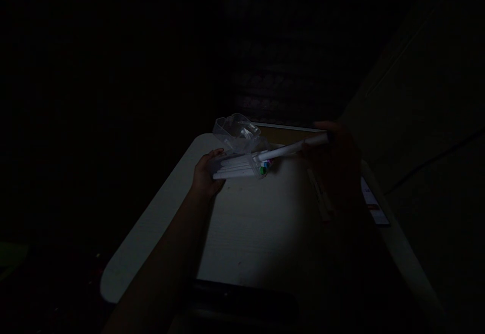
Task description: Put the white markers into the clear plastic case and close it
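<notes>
White markers (232, 168) are lying inside a clear plastic case (244, 144) that the left hand (204, 175) is gripping over the pale table (257, 233). From where I'm standing, the right hand (335, 154), deep in shadow, is holding one more marker (291, 148) by one end, the other end sitting at the case's mouth.

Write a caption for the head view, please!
In dim light, the left hand holds a clear case of pens; the right hand holds one pen.
</notes>
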Motion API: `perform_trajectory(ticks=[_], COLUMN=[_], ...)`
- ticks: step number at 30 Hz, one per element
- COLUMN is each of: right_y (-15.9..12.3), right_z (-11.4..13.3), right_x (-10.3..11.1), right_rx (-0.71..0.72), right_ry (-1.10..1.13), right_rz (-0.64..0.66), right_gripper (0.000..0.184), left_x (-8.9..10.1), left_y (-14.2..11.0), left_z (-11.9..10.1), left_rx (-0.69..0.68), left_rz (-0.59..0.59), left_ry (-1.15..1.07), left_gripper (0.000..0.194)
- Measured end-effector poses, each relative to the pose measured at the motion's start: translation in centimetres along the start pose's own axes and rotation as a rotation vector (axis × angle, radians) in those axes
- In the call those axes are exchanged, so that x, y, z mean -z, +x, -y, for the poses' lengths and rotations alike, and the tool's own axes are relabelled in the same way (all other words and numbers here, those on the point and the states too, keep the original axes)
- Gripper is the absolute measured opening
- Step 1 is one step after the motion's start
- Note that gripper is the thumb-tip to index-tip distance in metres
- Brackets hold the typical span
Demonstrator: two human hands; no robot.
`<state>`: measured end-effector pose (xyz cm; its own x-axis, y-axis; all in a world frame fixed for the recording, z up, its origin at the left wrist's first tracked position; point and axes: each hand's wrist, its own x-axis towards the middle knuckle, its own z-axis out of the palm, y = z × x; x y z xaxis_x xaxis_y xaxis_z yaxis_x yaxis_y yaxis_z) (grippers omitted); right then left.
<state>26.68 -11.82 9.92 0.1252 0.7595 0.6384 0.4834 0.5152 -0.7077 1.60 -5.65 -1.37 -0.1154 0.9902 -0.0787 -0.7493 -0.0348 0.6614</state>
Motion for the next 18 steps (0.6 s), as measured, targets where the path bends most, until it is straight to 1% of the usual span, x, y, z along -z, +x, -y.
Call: perform_trajectory(ticks=[3,7,13,18], right_y=[-0.3,-0.6,-0.8,-0.7], right_z=[0.0,0.0,-0.5,-0.8], right_x=[-0.6,-1.3,-2.0,-2.1], right_rx=[-0.005,-0.033,-0.022,-0.025], right_ry=[-0.084,-0.123,-0.185,-0.152], right_rz=[0.046,0.083,0.162,0.198], right_gripper=[0.027,0.016,0.017,0.018], left_x=[-0.2,-0.6,-0.6,-0.7], left_y=[-0.1,-0.5,-0.4,-0.4], left_z=[-0.1,-0.3,-0.3,-0.3], left_rx=[0.000,0.008,-0.024,-0.006], left_rz=[-0.008,-0.029,-0.035,-0.035], left_ry=[0.003,0.024,0.067,0.044], left_gripper=[0.016,0.014,0.014,0.014])
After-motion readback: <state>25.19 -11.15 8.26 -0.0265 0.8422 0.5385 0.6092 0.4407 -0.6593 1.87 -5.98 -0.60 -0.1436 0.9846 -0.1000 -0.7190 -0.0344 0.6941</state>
